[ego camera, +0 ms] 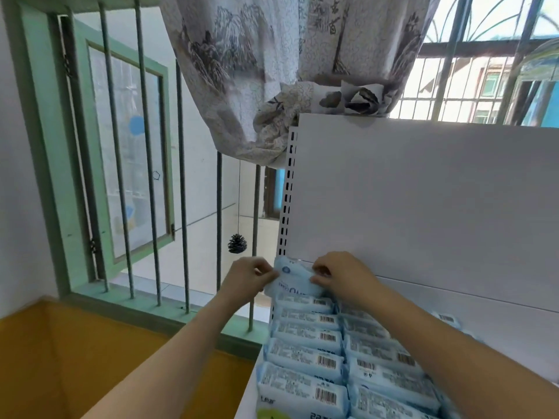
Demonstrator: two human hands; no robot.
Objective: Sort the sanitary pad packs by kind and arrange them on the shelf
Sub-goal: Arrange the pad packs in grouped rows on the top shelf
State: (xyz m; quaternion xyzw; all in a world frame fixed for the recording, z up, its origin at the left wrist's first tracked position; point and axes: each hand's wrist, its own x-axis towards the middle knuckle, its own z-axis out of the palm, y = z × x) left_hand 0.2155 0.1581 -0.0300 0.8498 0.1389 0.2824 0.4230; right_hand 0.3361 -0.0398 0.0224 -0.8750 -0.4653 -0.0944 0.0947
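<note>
Pale blue packs [302,391] lie closest to the lens, soft plastic-wrapped rectangles with white printed panels and black barcodes, laid flat in two rows [348,352] that run back along the white shelf [245,397] toward its back panel [423,207]. That panel is smooth, matte and white, with a slotted metal upright [287,204] along its left edge.

At the far end of the left row, against the foot of the back panel, one pack [292,281] is held tilted up, its glossy wrapper crinkled. The left hand [248,276] pinches the pack's left end between thumb and curled fingers; the right hand [341,275] pinches its right end the same way, knuckles up. Both bare forearms reach in from the lower edge of the view and converge on this pack.

One more pack [446,318] lies right of the two rows, partly hidden by the right forearm.

Left of the back panel stands a green-framed window [45,176] with round vertical bars. A printed fabric curtain [257,71] hangs bunched above the panel, and a dark pine cone [237,243] hangs on a string beside the upright.
</note>
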